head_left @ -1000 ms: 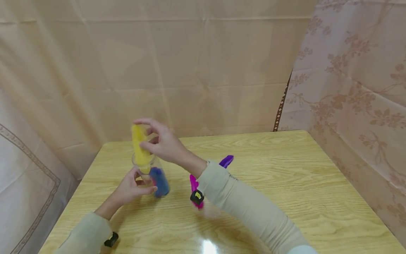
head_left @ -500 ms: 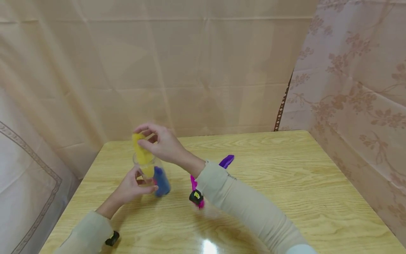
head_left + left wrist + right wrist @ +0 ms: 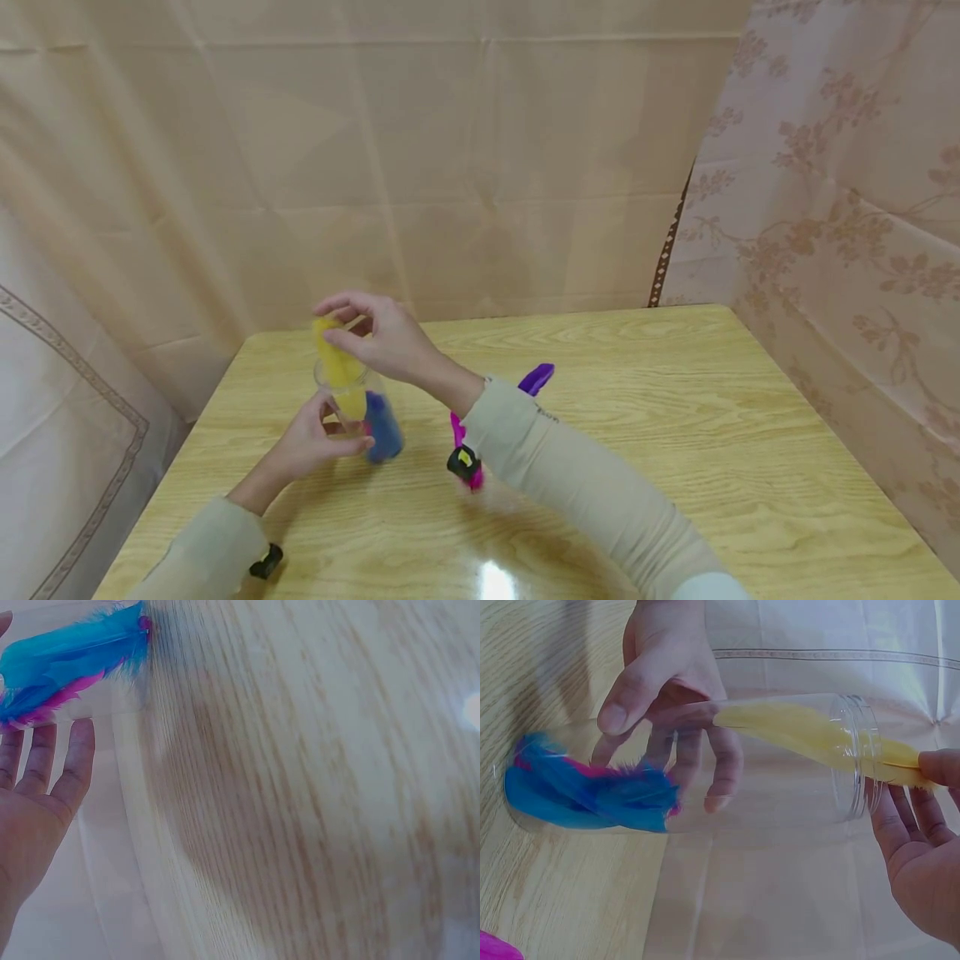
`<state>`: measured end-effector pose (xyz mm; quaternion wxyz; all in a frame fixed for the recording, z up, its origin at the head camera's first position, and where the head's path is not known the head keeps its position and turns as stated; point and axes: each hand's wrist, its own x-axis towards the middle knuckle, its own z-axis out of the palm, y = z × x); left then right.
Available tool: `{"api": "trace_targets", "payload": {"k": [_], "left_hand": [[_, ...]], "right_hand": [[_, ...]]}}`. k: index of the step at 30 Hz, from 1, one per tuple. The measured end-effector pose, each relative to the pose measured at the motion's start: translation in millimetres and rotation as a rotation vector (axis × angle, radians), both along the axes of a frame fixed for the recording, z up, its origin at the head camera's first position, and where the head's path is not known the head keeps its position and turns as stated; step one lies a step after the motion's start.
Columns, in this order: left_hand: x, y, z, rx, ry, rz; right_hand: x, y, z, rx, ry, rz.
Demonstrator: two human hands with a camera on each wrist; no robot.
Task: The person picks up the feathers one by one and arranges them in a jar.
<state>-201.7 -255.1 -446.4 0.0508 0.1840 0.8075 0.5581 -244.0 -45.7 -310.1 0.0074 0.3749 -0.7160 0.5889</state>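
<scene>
A clear plastic jar point(image 3: 769, 814) is tilted, with its mouth towards the right hand point(image 3: 386, 337). My left hand point(image 3: 318, 437) grips the jar's side, thumb on one face and fingers round the other. Between thumb and fingers the right hand pinches the end of a yellow feather point(image 3: 802, 739). Most of that feather is inside the jar, its held end sticking out past the rim. Blue feathers point(image 3: 592, 787) with some pink among them lie bunched at the jar's bottom; the left wrist view shows these blue feathers point(image 3: 67, 660) too.
On the wooden table point(image 3: 675, 433) lie a magenta feather point(image 3: 457, 429) and a purple feather point(image 3: 536, 379), both partly hidden by the right sleeve. Small black devices sit by the left cuff point(image 3: 232, 533) and the right cuff. Beige curtains point(image 3: 480, 167) hang behind the table.
The right hand has lowered slightly, and the yellow feather has slid deeper into the jar. The left hand keeps its grip in nearly the same spot.
</scene>
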Motion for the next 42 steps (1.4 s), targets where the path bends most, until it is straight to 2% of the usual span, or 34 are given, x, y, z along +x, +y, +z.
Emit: {"api": "trace_targets", "payload": {"k": [5, 11, 18, 22, 26, 30, 33, 37, 42], "left_hand": [[-0.6, -0.6, -0.7, -0.005, 0.002, 0.001], [-1.4, -2.0, -1.1, -0.029, -0.002, 0.009], [-4.9, -3.1, -4.4, -0.001, 0.076, -0.008], [-5.7, -2.4, -5.5, 0.022, 0.092, -0.018], [-5.6, -2.1, -5.5, 0.026, 0.093, -0.016], [-4.9, -2.1, -5.2, 0.025, 0.092, -0.022], [-4.4, -2.0, -5.0, 0.030, 0.086, -0.026], [-4.5, -2.0, -4.8, 0.028, 0.084, -0.028], [-4.5, -1.7, -4.1, 0.022, 0.087, -0.030]], "right_hand": [[-1.0, 0, -0.3, 0.018, 0.024, -0.012], [-0.4, 2, -0.8, 0.027, -0.023, -0.019], [-1.9, 8, -2.2, 0.004, -0.048, -0.009], [-4.7, 18, -4.3, -0.047, -0.069, -0.001], [-6.1, 36, -9.4, -0.031, -0.080, -0.034], [-5.3, 55, -17.0, 0.060, -0.077, -0.089], [-2.1, 67, -22.1, 0.184, -0.066, -0.113], [4.8, 80, -26.8, 0.340, -0.062, -0.120], [13.3, 89, -39.0, 0.452, -0.095, -0.113]]}}
